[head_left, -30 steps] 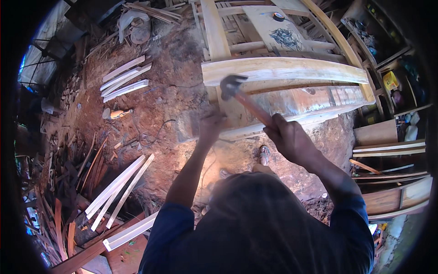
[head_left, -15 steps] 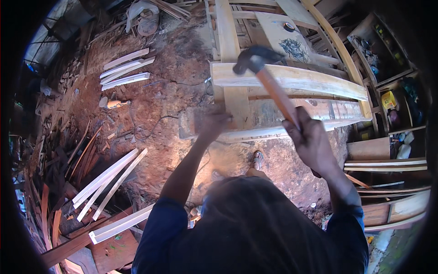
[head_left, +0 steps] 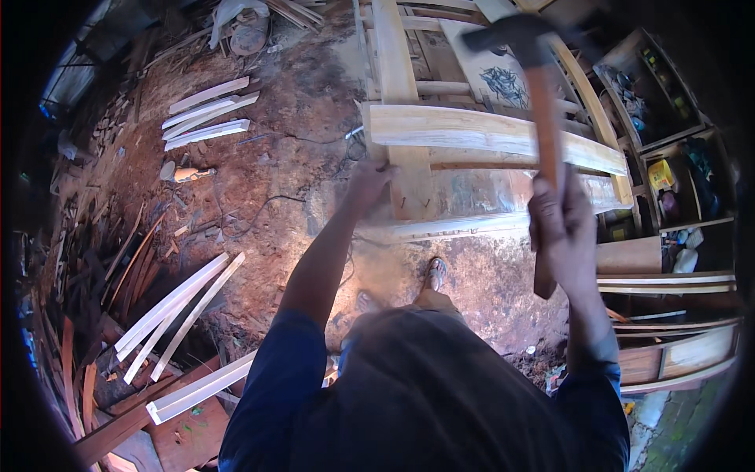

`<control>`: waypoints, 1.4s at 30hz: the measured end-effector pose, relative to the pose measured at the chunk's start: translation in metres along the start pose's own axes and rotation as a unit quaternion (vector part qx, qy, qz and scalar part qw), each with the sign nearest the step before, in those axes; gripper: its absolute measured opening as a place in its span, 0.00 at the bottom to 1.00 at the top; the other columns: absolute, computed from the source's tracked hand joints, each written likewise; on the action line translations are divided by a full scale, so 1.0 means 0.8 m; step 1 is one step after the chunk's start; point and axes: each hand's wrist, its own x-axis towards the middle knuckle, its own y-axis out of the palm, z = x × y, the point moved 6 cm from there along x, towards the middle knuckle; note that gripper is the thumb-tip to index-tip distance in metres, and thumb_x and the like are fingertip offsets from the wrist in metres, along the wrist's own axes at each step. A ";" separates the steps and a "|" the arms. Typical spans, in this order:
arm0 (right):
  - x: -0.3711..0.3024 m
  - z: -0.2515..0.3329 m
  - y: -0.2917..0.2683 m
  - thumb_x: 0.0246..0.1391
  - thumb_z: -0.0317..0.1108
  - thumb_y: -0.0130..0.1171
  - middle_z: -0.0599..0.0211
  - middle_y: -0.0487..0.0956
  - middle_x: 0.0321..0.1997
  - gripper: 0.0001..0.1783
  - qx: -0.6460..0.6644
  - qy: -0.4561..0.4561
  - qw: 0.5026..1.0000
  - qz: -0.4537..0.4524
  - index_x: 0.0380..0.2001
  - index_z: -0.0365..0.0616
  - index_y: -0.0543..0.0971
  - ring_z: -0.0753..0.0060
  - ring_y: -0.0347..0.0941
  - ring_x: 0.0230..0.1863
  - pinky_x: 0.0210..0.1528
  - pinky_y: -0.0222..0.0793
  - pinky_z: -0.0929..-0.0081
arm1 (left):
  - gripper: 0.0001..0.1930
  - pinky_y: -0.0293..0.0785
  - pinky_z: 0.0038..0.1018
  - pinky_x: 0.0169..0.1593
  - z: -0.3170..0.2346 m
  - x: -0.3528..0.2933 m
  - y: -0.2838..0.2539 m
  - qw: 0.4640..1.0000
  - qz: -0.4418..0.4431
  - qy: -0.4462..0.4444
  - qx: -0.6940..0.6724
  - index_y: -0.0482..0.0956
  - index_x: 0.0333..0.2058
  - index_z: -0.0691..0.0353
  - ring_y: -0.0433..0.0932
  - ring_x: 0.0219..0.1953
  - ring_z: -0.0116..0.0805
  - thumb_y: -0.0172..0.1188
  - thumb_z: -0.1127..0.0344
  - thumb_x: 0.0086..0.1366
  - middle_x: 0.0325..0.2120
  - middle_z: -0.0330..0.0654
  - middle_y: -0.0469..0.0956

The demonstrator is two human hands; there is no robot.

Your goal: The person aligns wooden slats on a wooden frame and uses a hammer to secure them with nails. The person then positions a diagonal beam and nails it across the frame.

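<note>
Hammer upright in the right hand, left hand at the timber frame

The right hand [head_left: 563,224] is closed firmly around the wooden handle of a claw hammer [head_left: 547,118], gripping it low, with the butt of the handle poking out below the fist. The hammer stands nearly upright in the view, its dark head uppermost (the head is a little blurred) and overlapping the far part of the timber frame from this angle. The left hand [head_left: 366,187] is by the left edge of a flat pale board [head_left: 410,177], its fingers curled in together; it is too smeared to tell whether they pinch anything.

That board runs under a long pale beam [head_left: 472,130] lying across the frame. Close to the left hand, two nails [head_left: 427,203] stick up near the board's lower end, above the worn worktop [head_left: 472,189]. Beyond the beam, a heap of loose nails [head_left: 503,85] lies on a pale panel [head_left: 464,51].

On the earthen floor [head_left: 299,118] to the left are short pale wood pieces [head_left: 208,105], an orange power tool [head_left: 189,174] and, nearer the person, longer pale strips [head_left: 177,311]. To the right, a shelf unit [head_left: 676,130] holds a yellow container [head_left: 661,175]. A sandalled foot [head_left: 436,273] shows below the worktop.
</note>
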 end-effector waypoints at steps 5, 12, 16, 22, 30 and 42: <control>-0.038 -0.085 0.048 0.73 0.41 0.46 0.62 0.71 0.15 0.16 -0.042 0.012 0.998 0.052 0.43 0.36 0.67 0.71 0.69 0.13 0.14 0.61 0.69 | 0.19 0.78 0.34 0.41 -0.003 0.015 0.022 1.000 0.002 0.016 0.005 0.87 0.43 0.63 0.85 0.34 0.39 0.69 0.54 0.61 0.32 0.50 0.86; -0.018 -0.110 0.041 0.65 0.34 0.57 0.41 0.76 0.21 0.13 -0.160 0.008 0.974 0.161 0.37 0.34 0.69 0.34 0.76 0.25 0.24 0.68 0.48 | 0.16 0.72 0.27 0.26 -0.005 0.002 0.011 0.999 -0.045 0.026 0.015 0.86 0.43 0.65 0.76 0.22 0.24 0.68 0.58 0.64 0.21 0.37 0.82; -0.004 -0.105 0.039 0.65 0.32 0.57 0.40 0.76 0.21 0.14 -0.060 -0.007 0.989 0.132 0.43 0.32 0.67 0.33 0.77 0.26 0.26 0.67 0.49 | 0.16 0.73 0.29 0.32 -0.007 0.004 0.012 0.998 -0.010 -0.050 0.020 0.86 0.45 0.65 0.79 0.27 0.27 0.67 0.59 0.64 0.26 0.41 0.84; 0.012 -0.250 0.020 0.60 0.34 0.62 0.45 0.78 0.22 0.14 -0.151 -0.029 0.950 0.272 0.38 0.40 0.67 0.36 0.76 0.24 0.24 0.68 0.45 | 0.15 0.75 0.33 0.34 -0.038 0.007 0.024 0.993 -0.016 -0.108 0.044 0.86 0.42 0.64 0.80 0.27 0.30 0.66 0.57 0.65 0.26 0.47 0.85; 0.003 -0.420 -0.186 0.64 0.43 0.59 0.47 0.76 0.19 0.15 -0.116 0.138 0.963 0.200 0.36 0.44 0.68 0.35 0.77 0.25 0.25 0.69 0.46 | 0.15 0.72 0.35 0.30 -0.191 0.083 0.058 0.959 -0.005 -0.028 0.282 0.83 0.34 0.68 0.78 0.21 0.36 0.65 0.59 0.66 0.19 0.47 0.78; -0.012 -0.550 -0.234 0.63 0.48 0.60 0.41 0.80 0.26 0.22 0.070 0.301 0.931 0.195 0.42 0.37 0.75 0.35 0.80 0.33 0.34 0.73 0.50 | 0.13 0.74 0.44 0.54 -0.289 0.489 0.446 0.888 0.066 0.263 0.372 0.78 0.47 0.62 0.77 0.50 0.53 0.62 0.66 0.65 0.48 0.52 0.78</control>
